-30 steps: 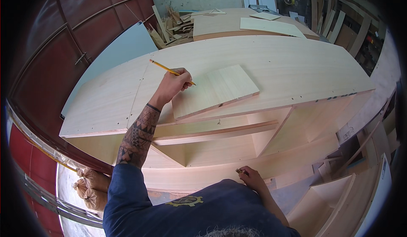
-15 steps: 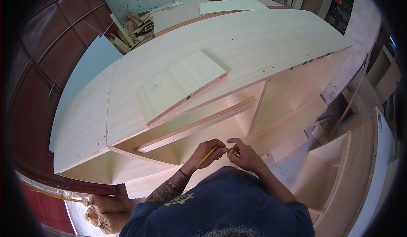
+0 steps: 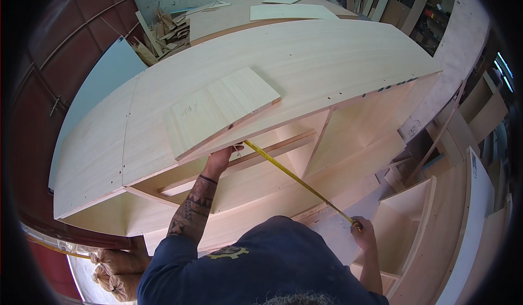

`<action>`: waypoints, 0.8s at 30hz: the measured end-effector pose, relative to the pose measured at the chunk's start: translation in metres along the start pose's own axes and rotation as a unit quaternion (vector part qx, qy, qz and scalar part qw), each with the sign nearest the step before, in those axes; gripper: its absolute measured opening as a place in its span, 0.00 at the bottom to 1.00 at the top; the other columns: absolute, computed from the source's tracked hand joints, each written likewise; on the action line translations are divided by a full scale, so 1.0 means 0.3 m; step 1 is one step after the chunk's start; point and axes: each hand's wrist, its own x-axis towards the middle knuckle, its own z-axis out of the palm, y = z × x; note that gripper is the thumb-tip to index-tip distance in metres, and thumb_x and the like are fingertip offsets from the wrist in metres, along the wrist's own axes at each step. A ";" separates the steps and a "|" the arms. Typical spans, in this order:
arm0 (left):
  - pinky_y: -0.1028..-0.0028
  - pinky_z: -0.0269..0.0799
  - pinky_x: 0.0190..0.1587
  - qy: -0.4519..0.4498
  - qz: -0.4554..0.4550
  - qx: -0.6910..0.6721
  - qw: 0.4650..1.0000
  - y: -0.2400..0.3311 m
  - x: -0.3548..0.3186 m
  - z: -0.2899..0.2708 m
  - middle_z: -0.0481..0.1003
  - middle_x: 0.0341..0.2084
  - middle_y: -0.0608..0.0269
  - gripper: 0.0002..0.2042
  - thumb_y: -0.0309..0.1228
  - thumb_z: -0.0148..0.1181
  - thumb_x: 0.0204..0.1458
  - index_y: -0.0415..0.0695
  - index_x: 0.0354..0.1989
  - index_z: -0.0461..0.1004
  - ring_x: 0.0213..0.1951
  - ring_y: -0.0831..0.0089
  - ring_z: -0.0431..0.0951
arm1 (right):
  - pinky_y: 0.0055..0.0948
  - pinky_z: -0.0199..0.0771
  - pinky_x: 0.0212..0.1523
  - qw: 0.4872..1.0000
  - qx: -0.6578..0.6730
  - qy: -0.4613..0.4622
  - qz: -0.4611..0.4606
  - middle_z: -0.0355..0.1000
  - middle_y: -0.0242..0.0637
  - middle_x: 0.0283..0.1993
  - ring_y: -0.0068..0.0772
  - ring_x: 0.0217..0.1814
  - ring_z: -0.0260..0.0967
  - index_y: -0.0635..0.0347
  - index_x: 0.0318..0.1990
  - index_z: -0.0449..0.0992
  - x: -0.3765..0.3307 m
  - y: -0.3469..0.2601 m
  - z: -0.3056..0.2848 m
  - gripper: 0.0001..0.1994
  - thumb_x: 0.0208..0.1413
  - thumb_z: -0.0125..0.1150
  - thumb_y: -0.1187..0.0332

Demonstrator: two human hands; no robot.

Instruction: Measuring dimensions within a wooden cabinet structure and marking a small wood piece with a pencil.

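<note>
A yellow tape measure blade [image 3: 297, 179] is pulled out in a slanting line across the open front of a pale wooden cabinet [image 3: 348, 54]. At its upper end, just below the front edge of the cabinet's top panel, my left hand [image 3: 220, 158] has its fingers closed on the blade's end; the fingertips are partly hidden. Down to the right, my right hand [image 3: 364, 234] grips the small dark tape measure case [image 3: 357, 225]. On the top panel, above my left hand, lies a loose rectangular board [image 3: 223, 109] with pencil marks.
Inside the cabinet run a cross rail [image 3: 272, 151] and an upright divider [image 3: 318, 141]. A smaller open wooden box [image 3: 403, 218] stands at the right. Tied brown sacks [image 3: 117, 275] lie at the lower left. Scrap wood [image 3: 166, 32] is piled behind.
My hands were close together at my chest, with a thin yellow stick at the left one. They have moved apart: left forward to the cabinet edge, right outward, with the tape drawn out between them.
</note>
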 end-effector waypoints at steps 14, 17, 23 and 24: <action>0.61 0.80 0.37 0.001 0.112 0.534 0.838 -0.007 -0.057 0.005 0.81 0.34 0.49 0.16 0.38 0.73 0.60 0.41 0.48 0.79 0.36 0.56 0.85 | 0.24 0.67 0.30 0.943 0.235 -0.131 0.196 0.76 0.33 0.29 0.19 0.28 0.68 0.68 0.46 0.82 -0.030 -0.107 -0.112 0.14 0.60 0.58 0.68; 0.60 0.79 0.35 0.041 0.200 0.528 0.824 0.068 -0.111 0.026 0.80 0.31 0.51 0.16 0.36 0.74 0.59 0.41 0.48 0.76 0.34 0.56 0.85 | 0.23 0.68 0.31 0.934 0.257 -0.149 0.201 0.76 0.34 0.31 0.18 0.29 0.67 0.68 0.48 0.81 0.011 -0.251 -0.170 0.14 0.62 0.58 0.67; 0.58 0.80 0.34 0.079 0.119 0.587 0.797 0.055 -0.169 -0.142 0.81 0.33 0.52 0.17 0.37 0.72 0.62 0.41 0.51 0.74 0.33 0.55 0.85 | 0.19 0.67 0.31 0.941 0.258 -0.171 0.139 0.75 0.30 0.34 0.16 0.29 0.66 0.66 0.49 0.77 0.110 -0.378 -0.214 0.14 0.64 0.57 0.64; 0.57 0.80 0.35 0.087 0.106 0.575 0.806 0.054 -0.180 -0.140 0.82 0.33 0.52 0.17 0.37 0.72 0.62 0.42 0.51 0.75 0.34 0.55 0.85 | 0.20 0.67 0.31 0.947 0.244 -0.158 0.133 0.73 0.28 0.32 0.15 0.29 0.65 0.65 0.48 0.76 0.129 -0.407 -0.207 0.13 0.66 0.58 0.63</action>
